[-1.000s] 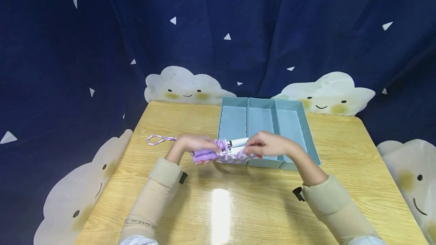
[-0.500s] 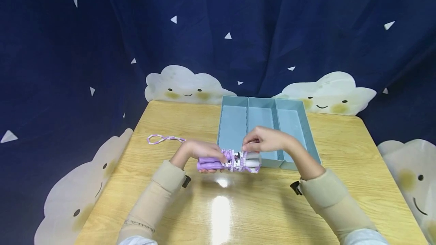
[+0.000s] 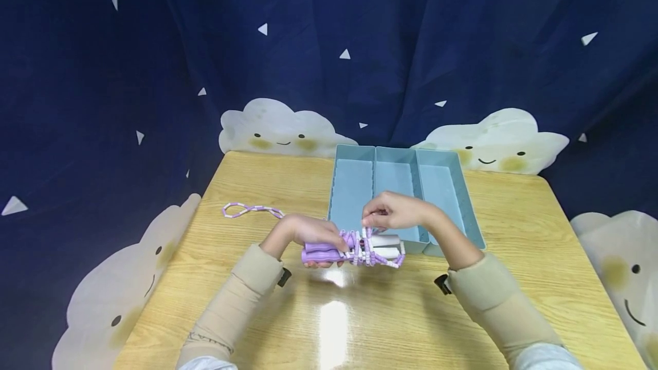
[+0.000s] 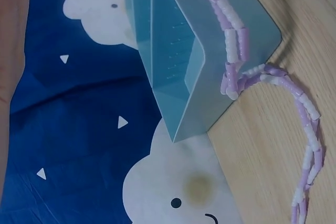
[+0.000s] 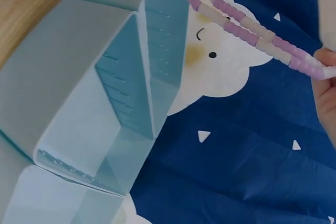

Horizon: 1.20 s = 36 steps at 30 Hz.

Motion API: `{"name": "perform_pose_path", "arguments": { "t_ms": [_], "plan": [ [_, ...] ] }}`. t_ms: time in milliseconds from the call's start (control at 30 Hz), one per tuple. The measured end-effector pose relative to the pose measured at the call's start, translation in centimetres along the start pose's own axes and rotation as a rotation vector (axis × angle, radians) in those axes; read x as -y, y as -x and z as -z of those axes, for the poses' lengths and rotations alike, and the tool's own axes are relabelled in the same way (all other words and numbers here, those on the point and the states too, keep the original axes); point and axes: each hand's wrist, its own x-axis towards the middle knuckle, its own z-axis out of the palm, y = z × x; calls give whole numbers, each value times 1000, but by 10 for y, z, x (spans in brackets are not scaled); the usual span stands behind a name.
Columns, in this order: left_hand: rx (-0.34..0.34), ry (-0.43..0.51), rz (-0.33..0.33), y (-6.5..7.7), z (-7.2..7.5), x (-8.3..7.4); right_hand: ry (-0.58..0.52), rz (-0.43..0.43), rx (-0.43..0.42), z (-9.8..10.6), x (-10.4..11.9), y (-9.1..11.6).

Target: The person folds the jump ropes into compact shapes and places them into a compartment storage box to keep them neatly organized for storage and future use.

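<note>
A beaded jump rope in purple and white is bundled near the middle of the table in the head view. My left hand (image 3: 315,236) grips its two purple-and-white handles (image 3: 320,252) side by side, with the white ends pointing right. Turns of the beaded rope (image 3: 364,249) wrap round the middle of the handles, and one loop passes around the white ends. Above the wraps, my right hand (image 3: 396,210) pinches a strand of the rope. Doubled strands of beads (image 5: 252,32) run up to the fingers in the right wrist view. In the left wrist view, a rope length (image 4: 310,129) curves over the wood.
Behind the hands stands a blue-grey tray (image 3: 479,233) with three long compartments. A loose rope tail (image 3: 235,210) lies on the wooden table (image 3: 390,324) to the left. A dark blue curtain (image 3: 308,27) with white clouds and triangles hangs behind the table.
The handles have shifted slightly right and toward the table's front. My right hand has gone from the white handle ends to a strand above the wraps, and the beads now loop round those ends.
</note>
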Motion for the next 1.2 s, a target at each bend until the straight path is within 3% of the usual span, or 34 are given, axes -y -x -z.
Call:
{"name": "perform_pose_path", "arguments": {
  "t_ms": [433, 800, 1033, 1200],
  "plan": [
    [32, -31, -89, 2, -5, -5, -233, 19, 38, -8, -24, -3],
    [71, -11, -159, 3, -6, -3, -349, 47, 26, -17, -38, -5],
    [67, 10, -184, 5, -4, -2, -366, 106, -38, -23, -48, -7],
    [50, 43, -209, 6, -2, -2, -483, 163, -78, -29, -45, -9]
  ]
}}
